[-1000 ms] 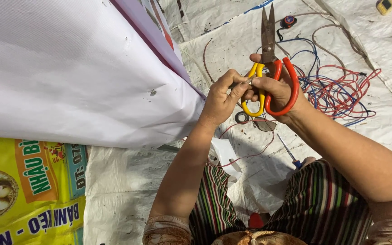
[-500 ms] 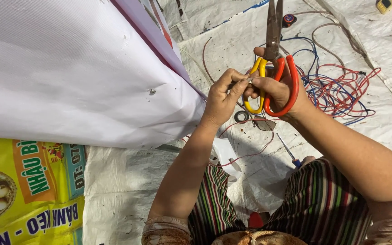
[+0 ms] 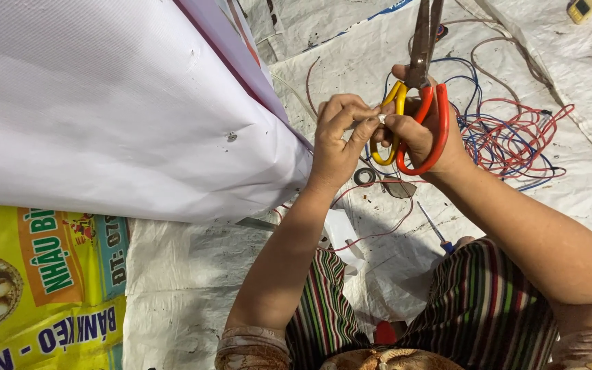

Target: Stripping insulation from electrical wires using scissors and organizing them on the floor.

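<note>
A tiny whitish bit (image 3: 381, 119), maybe a wire end or a scrap of tape, too small to tell, was pinched between the fingertips of both hands, held up over the floor sheet and right in front of the scissors (image 3: 419, 89). The left hand (image 3: 337, 140) was curled tight, thumb and forefinger closed on that bit. The right hand (image 3: 423, 133) was closed through the red loop of the scissors while its fingertips also nipped the same bit; the yellow loop hung free and the blades pointed up and away, shut or nearly so.

Progress-wise, it looked like mid-job. Nothing was being cut at this instant, and whatever was being done to the small piece looked unfinished, since it was gripped from both sides.

A big tangle of red and blue wires (image 3: 515, 137) was left loose on the white tarp (image 3: 570, 199), so plenty seemed undone. A small dark ring (image 3: 364, 177) and a blue-handled screwdriver (image 3: 436, 229) were lying near the knees, untouched. A white banner sheet (image 3: 104, 103) was draped on the left, just beside the left wrist, with a yellow printed banner (image 3: 35, 288) underneath.
</note>
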